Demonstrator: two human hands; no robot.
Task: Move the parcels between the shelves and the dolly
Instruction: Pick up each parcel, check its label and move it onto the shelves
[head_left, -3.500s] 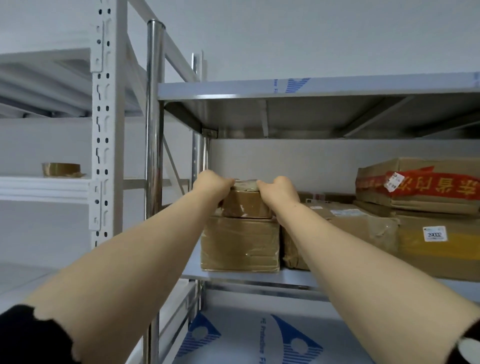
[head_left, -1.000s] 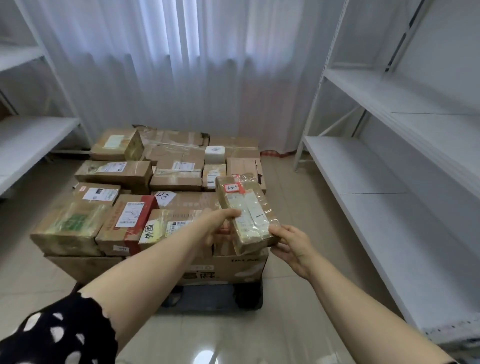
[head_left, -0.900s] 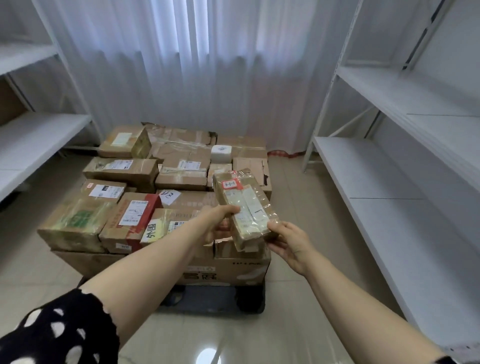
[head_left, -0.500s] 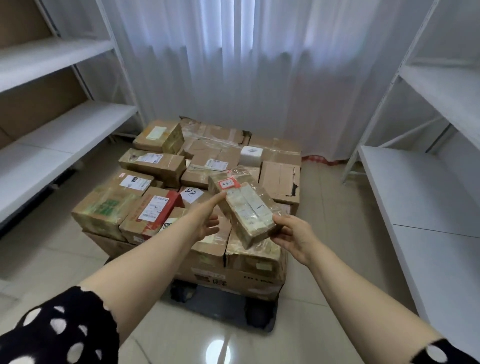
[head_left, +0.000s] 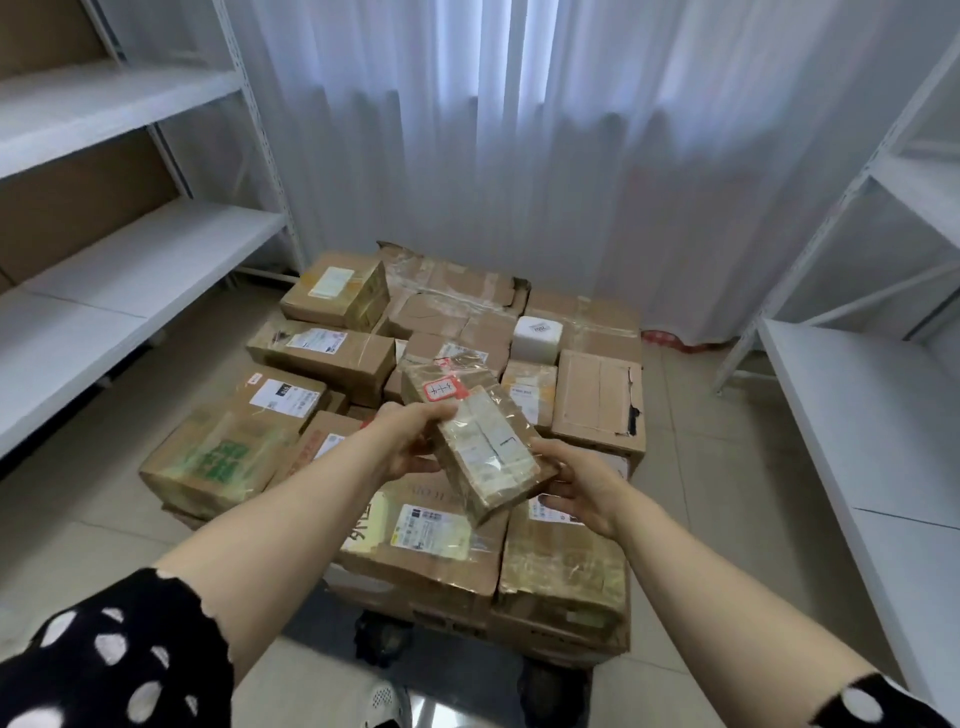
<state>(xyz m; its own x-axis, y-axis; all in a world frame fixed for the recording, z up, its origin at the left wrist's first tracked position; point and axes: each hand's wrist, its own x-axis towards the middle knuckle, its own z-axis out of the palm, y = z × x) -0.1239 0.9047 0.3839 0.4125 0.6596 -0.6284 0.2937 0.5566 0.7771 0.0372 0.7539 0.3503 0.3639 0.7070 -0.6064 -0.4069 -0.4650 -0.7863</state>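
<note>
I hold a small taped brown parcel (head_left: 480, 441) with a red-bordered label above the loaded dolly (head_left: 447, 660). My left hand (head_left: 410, 439) grips its left side, thumb on top. My right hand (head_left: 582, 483) grips its near right corner from below. The parcel tilts, its far end higher. Under it, several cardboard parcels (head_left: 322, 358) lie packed on the dolly, among them a small white box (head_left: 537, 339). The dolly's dark deck and wheels show at the near edge.
White shelf racks flank the dolly: left shelves (head_left: 130, 270) and right shelves (head_left: 862, 415), both bare where visible. A white curtain (head_left: 519, 130) hangs behind. Tiled floor (head_left: 78, 519) surrounds the dolly.
I took the small parcel off a shelf stack, turned to the dolly and stepped closer. Over the last second the parcel has dropped lower above the stacked boxes.
</note>
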